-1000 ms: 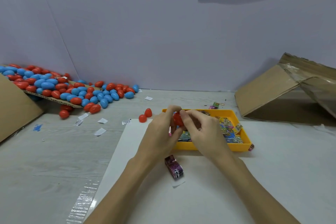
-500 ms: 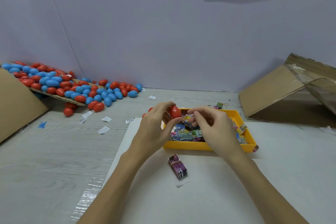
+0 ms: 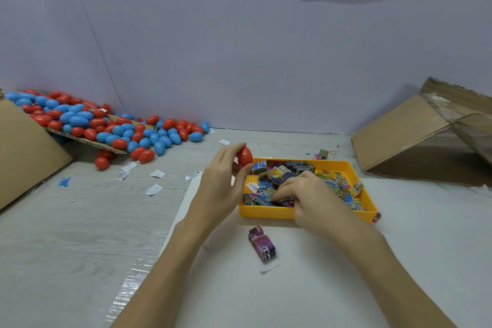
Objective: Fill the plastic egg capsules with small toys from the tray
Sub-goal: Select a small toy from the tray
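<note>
My left hand (image 3: 222, 184) holds a red egg capsule (image 3: 245, 156) between thumb and fingertips, just above the left end of the yellow tray (image 3: 266, 212). The tray is full of small wrapped toys (image 3: 332, 181) in bright printed packets. My right hand (image 3: 306, 196) reaches down into the tray, its fingers curled onto the packets near the front wall; whether it pinches one is hidden by the fingers. A purple toy packet (image 3: 262, 243) lies on the white sheet (image 3: 319, 274) in front of the tray.
A heap of red and blue egg capsules (image 3: 106, 128) spills off a cardboard flap at the back left. An opened cardboard box (image 3: 415, 141) stands at the back right. Paper scraps (image 3: 154, 189) litter the grey table. Another cardboard panel (image 3: 21, 152) leans at the far left.
Both hands were together on the red capsule. My right hand let go and dropped into the tray among the toys, while my left hand kept the capsule and lifted it slightly leftward.
</note>
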A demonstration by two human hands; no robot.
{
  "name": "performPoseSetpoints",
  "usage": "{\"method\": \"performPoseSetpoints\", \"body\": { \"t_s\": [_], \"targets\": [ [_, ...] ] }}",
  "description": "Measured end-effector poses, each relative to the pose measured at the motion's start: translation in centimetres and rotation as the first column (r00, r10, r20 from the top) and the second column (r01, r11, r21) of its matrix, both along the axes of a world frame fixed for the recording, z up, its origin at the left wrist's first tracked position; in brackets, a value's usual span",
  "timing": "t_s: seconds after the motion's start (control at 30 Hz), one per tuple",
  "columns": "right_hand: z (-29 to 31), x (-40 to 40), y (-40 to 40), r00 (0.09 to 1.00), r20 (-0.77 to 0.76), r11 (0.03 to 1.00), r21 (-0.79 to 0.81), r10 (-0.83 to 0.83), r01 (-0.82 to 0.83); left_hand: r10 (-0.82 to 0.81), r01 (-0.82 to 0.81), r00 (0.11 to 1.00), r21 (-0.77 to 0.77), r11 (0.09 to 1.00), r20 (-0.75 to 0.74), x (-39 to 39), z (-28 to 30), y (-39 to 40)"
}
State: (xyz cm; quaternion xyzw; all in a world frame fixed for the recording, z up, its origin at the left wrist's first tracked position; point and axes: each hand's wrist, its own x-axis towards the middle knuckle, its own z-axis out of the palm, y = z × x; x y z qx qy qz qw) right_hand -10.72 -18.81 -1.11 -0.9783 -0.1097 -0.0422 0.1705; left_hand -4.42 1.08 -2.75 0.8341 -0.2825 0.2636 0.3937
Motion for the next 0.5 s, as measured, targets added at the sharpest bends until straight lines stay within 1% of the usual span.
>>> {"method": "performPoseSetpoints", "body": {
  "t_s": [0.1,0.17,0.23,0.33,0.4,0.5],
  "targets": [
    [-0.1,0.0,0.0,1.0,0.02,1.0,-0.022,0.014,-0.014,-0.02,0.02,1.0,-0.027,0.999,-0.012,-0.3,0.1,-0.3],
    [-0.1,-0.2,0.0,0.999,0.022,1.0,-0.011,0.024,-0.024,-0.037,0.031,0.997,-0.084,0.996,-0.062,-0.4,0.2,-0.5],
    [-0.2,-0.2,0.1,0.999,0.028,1.0,-0.012,0.028,-0.028,-0.07,0.039,0.984,-0.18,0.983,-0.166,-0.6,0.4,-0.7],
    [-0.4,-0.1,0.2,0.998,0.056,0.999,-0.036,0.03,-0.028,-0.17,0.055,0.92,-0.313,0.948,-0.354,-0.8,0.6,-0.7],
    [-0.3,0.0,0.2,0.994,0.105,1.0,0.016,0.007,-0.009,-0.229,0.069,0.875,-0.358,0.931,-0.427,-0.9,0.8,-0.7],
    [-0.2,-0.2,0.1,0.967,0.244,0.98,0.197,-0.073,0.024,-0.27,0.091,0.838,-0.366,0.926,-0.475,-1.2,1.0,-0.9]
  ]
}}
